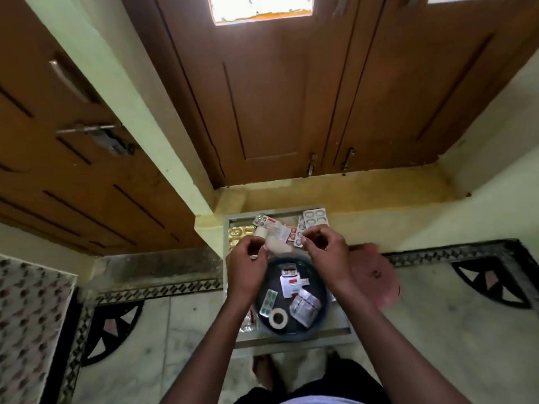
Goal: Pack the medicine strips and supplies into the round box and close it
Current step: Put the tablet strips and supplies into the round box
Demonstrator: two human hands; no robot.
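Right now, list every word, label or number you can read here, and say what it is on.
None can be read.
Medicine strips behind the hands: print too blurred.
Red-and-white packet in the round box: label too small.
Pinkish lid: dark mark, illegible.
Tape roll: no text visible.

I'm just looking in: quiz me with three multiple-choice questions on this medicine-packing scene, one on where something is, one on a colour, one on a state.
1. Where does the roll of white tape lie?
A. inside the round box
B. on the floor
C. on the window ledge

2. What colour is the blister strip just left of the tape's upper side?
A. red
B. green
C. blue

3. How is the round box right now?
A. closed
B. upside down
C. open, holding items

Answers: 1 A, the tape rests on the box's dark bottom near its front rim. 2 B, its pill pockets look green. 3 C, strips and tape show inside, and the pink lid lies off to the right.
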